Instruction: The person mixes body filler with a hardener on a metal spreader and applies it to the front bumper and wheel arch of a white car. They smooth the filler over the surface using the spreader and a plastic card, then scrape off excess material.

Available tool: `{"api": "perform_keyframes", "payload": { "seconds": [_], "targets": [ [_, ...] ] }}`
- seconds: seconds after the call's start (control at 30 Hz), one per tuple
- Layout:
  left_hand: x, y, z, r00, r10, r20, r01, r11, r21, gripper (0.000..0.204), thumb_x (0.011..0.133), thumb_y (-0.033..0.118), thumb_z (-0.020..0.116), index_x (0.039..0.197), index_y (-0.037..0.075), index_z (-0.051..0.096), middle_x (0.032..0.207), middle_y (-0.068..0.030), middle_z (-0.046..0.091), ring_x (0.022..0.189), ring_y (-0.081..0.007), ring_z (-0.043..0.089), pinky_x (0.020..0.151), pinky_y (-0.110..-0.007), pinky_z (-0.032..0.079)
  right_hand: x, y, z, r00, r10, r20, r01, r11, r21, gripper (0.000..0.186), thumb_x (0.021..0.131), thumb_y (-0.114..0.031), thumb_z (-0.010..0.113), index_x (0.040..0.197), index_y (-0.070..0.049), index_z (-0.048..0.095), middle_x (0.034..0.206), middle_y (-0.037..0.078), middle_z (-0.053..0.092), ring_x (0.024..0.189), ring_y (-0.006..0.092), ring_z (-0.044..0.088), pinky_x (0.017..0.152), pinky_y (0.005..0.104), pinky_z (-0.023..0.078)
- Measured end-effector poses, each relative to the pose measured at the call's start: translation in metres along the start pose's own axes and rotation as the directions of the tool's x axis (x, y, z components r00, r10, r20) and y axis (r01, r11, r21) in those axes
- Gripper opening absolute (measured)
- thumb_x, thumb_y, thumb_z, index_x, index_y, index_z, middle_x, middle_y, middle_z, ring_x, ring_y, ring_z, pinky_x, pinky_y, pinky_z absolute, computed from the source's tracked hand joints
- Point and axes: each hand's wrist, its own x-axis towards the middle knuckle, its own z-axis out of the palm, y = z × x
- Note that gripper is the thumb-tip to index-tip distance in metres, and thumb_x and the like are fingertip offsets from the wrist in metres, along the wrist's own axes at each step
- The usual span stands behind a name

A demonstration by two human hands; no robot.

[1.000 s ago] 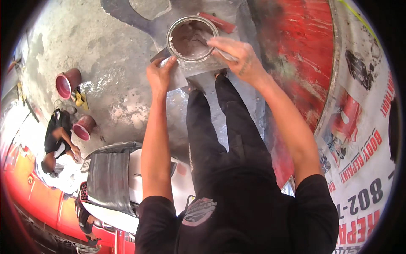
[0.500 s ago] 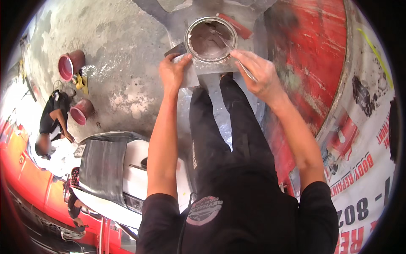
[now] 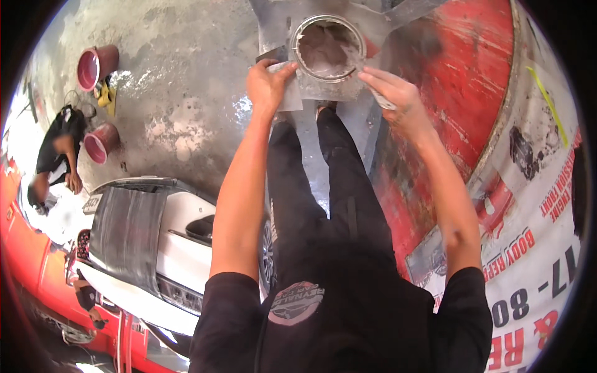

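An open round metal can point(image 3: 297, 64) of greyish-pink paste point(image 3: 322, 51) stands ahead of me at the top of the view. Beside its left rim, my left hand point(image 3: 267, 86) is closed on a thin pale flat plate point(image 3: 292, 94); a dark flat piece point(image 3: 273, 55) shows above the fingers. My right hand point(image 3: 398, 99) grips a metal-handled stirring tool point(image 3: 384, 101) at the can's right rim. The tool's far end is blurred near the rim, with paste around it, so its shape is unclear.
The can rests on a grey stand point(image 3: 280, 28). At left are two reddish buckets point(image 3: 107, 60), a crouching person point(image 3: 62, 140), a white car point(image 3: 186, 255) and a red vehicle point(image 3: 37, 248). A worn red panel point(image 3: 460, 81) and a printed banner point(image 3: 522, 273) lie at right.
The tool's end has moved from the paste in the can's middle to the right rim. My left hand stays beside the can with the plate. The whole view has shifted somewhat.
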Motion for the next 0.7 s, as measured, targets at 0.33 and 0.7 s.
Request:
{"api": "perform_keyframes", "payload": {
  "seconds": [0.33,0.7],
  "targets": [
    [-0.005,-0.012,0.006,0.997,0.065,-0.037,-0.067,0.996,-0.062,0.056,0.078,0.034,0.083,0.108,-0.012,0.07,0.089,-0.0216,0.074,0.079,-0.0229,0.071,0.074,-0.035,0.055,0.001,-0.013,-0.002,1.0,0.024,-0.018,-0.025,1.0,-0.006,0.037,0.085,-0.001,0.069,0.121,-0.009,0.071,0.12,0.014,0.071,0.107,0.0323,0.069,0.09,0.0384,0.058],
    [-0.02,-0.05,0.014,0.988,-0.124,-0.094,0.068,0.886,-0.459,0.037,0.079,0.004,0.069,0.114,-0.008,0.067,0.105,-0.0215,0.071,0.098,-0.0284,0.069,0.085,-0.037,0.054,0.01,-0.021,-0.013,0.997,-0.037,-0.068,0.038,0.999,0.013,0.028,0.089,-0.001,0.07,0.117,-0.003,0.071,0.114,0.017,0.072,0.101,0.0327,0.071,0.086,0.0375,0.058]
  ]
}}
